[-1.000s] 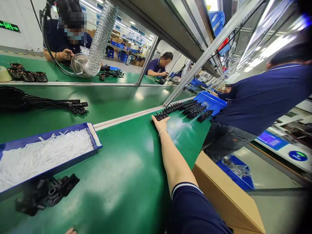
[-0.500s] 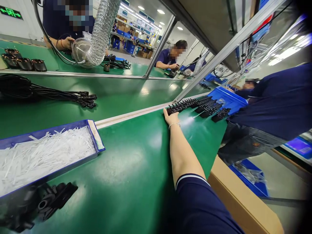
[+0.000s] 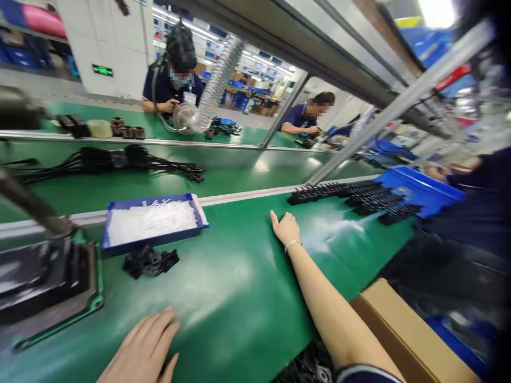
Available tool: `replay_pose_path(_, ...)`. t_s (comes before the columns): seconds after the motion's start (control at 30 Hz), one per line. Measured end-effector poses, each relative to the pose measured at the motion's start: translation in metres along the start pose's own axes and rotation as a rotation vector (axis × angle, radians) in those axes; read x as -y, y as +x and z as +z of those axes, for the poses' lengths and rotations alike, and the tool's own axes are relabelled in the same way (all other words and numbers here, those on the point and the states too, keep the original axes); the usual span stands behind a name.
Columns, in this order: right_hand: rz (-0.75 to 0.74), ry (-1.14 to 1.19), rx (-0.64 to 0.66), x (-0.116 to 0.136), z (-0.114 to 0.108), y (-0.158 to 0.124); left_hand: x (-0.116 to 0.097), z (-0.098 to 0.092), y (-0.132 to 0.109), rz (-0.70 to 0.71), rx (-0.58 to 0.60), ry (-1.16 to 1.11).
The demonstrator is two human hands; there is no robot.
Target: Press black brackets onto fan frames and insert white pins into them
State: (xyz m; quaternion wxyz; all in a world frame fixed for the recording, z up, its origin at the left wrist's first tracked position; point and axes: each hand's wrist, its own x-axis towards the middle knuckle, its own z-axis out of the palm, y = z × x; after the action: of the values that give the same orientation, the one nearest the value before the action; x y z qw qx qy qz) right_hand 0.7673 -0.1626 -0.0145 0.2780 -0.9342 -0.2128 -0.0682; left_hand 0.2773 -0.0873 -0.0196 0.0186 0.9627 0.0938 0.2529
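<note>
My right hand (image 3: 286, 229) is over the green bench top, thumb held apart from the loosely bent fingers, and I see nothing in it. Beyond it, rows of small black plastic parts (image 3: 369, 198) stand side by side, apart from my fingers. My left hand (image 3: 146, 346) is low in the view with its fingers stretched out and nothing held. The nearest things to it are a small heap of black plastic parts (image 3: 150, 261) and, behind that, a blue tray (image 3: 155, 238) full of thin white strips.
A blue bin (image 3: 423, 189) stands at the rows' far end, near a co-worker's dark sleeve. At left is a metal fixture (image 3: 59, 276) with a lever. Black cables (image 3: 136, 159) lie behind the rail. A cardboard box (image 3: 407, 330) is at lower right.
My right hand has come away from the near end of the black rows, back toward me. My left hand has come into view. The camera has turned left, showing the fixture.
</note>
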Motion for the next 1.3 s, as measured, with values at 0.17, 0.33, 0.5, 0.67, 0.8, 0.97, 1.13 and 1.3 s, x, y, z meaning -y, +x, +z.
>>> replay_pose_path(0.17, -0.551, 0.28, 0.285, 0.086, 0.011, -0.138, -0.01, -0.017, 0.004, -0.105, 0.17, -0.088)
replay_pose_path(0.33, -0.923, 0.475, 0.462, 0.173, 0.025, -0.224, -0.022, -0.041, 0.001, -0.103, 0.292, -0.115)
replay_pose_path(0.5, -0.965, 0.571, 0.473, 0.182, 0.026, -0.229, 0.001, -0.118, -0.037, -0.243, 0.291, -0.023)
replay_pose_path(0.67, -1.119, 0.502, 0.38, 0.169, 0.013, -0.253, 0.053, -0.191, -0.114, -0.63, 0.311, 0.292)
replay_pose_path(0.8, -1.345, 0.464, 0.506, 0.182, -0.003, -0.303, 0.085, -0.205, -0.144, -0.621, 0.535, 0.359)
replay_pose_path(0.97, -1.276, 0.405, 0.792, 0.201, -0.015, -0.338, 0.071, -0.184, -0.123, -0.595, 0.44, 0.003)
replay_pose_path(1.13, -1.166, 0.503, 0.849, 0.205, -0.01, -0.349, 0.039, -0.139, -0.105, -0.674, 0.198, -0.513)
replay_pose_path(1.3, -0.932, 0.634, 0.92, 0.205, 0.005, -0.348, 0.032, -0.114, -0.106, -0.732, 0.076, -0.769)
